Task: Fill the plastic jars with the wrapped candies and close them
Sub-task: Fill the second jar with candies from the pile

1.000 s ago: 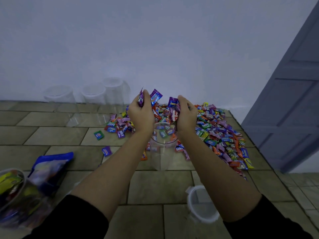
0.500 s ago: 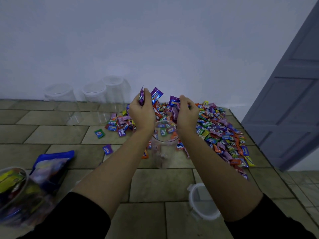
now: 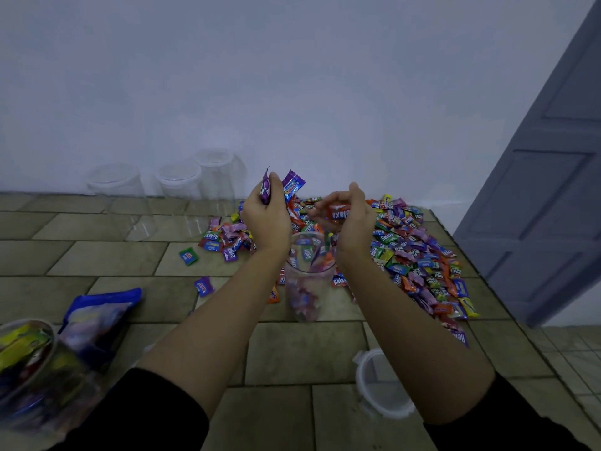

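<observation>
Presently, at far left, a filled jar (image 3: 22,362) packed with candies sits at the frame's lower edge, partly blurred. Just beside it lies a blue candy bag (image 3: 100,310) on the tiled floor (image 3: 292,353). Further back, three empty clear jars (image 3: 179,187) stand in a row against the white wall (image 3: 292,76). Two stray candies, one green (image 3: 188,256) and one purple (image 3: 204,285), lie apart from the main heap.

Centre: the left hand (image 3: 266,219) is raised above the floor, fingers curled tight round a bunch of purple candies (image 3: 292,187) whose wrapper ends stick up out of the fist. Between the two wrists stands the open jar (image 3: 309,275), upright, lidless, with a shallow layer of candies at its bottom; blurred wrappers show inside its mouth. The right hand (image 3: 351,219) is level with the left, palm turned inward, fingers loosely curved round a red candy (image 3: 338,212); the fingertips are blurred.

Right: the candy pile (image 3: 416,255) spreads across the floor behind both hands and along the right forearm. A clear lid (image 3: 380,385) lies flat near the right elbow, well apart from the open jar. A grey door (image 3: 536,206) stands at far right.
</observation>
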